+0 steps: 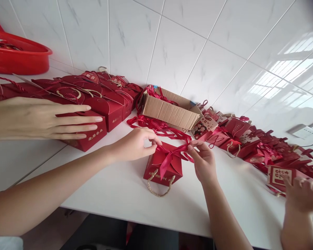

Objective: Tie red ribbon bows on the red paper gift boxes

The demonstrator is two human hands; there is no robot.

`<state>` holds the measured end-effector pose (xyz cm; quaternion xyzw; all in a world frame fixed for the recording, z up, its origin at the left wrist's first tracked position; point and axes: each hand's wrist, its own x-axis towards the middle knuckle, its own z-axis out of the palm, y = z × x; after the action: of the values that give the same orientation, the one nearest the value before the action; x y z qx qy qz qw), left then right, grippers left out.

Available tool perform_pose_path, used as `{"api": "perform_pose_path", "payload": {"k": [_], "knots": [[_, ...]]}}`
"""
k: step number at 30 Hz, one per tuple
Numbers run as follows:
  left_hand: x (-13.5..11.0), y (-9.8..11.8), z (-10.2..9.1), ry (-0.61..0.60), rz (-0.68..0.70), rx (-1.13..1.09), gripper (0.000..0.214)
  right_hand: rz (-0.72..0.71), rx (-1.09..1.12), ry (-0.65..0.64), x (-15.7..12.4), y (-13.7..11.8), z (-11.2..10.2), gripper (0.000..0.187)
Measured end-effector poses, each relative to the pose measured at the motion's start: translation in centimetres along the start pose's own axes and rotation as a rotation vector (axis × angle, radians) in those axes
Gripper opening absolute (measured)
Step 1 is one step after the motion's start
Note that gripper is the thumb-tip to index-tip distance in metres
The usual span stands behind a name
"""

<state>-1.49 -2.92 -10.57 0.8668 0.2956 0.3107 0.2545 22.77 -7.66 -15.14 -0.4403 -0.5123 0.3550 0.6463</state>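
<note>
At the red box, left fingers and right fingers pinch a ribbon partly covering gold lettering.

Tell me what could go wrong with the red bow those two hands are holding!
The ribbon could slip or come out lopsided, because the left hand and right hand pinch it on opposite sides.
The box might slide or dent if they tug hard, since both hands are busy with the ribbon.
The loose ribbons lying just behind could perhaps get tangled in.
</note>
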Motion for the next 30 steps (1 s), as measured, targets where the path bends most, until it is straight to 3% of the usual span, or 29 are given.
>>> {"api": "perform_pose_path", "payload": {"k": [8,13,22,30], "knots": [[0.3,0.0,1.1,-0.100,-0.193,-0.252,0.018,0.010,-0.030,-0.001,-0.5,-0.1,0.7,0.014],[0.1,-0.4,2.5,-0.003,-0.267,-0.388,0.031,0.033,-0.034,0.005,-0.5,0.0,0.7,0.016],[0.1,0.2,3.1,0.002,-0.133,-0.394,0.039,0.062,0.005,-0.015,-0.7,-0.1,1.0,0.017],[-0.1,0.5,3.2,0.035,-0.195,-0.427,0.040,0.026,-0.021,-0.059,-1.0,-0.5,1.1,0.015]]}}
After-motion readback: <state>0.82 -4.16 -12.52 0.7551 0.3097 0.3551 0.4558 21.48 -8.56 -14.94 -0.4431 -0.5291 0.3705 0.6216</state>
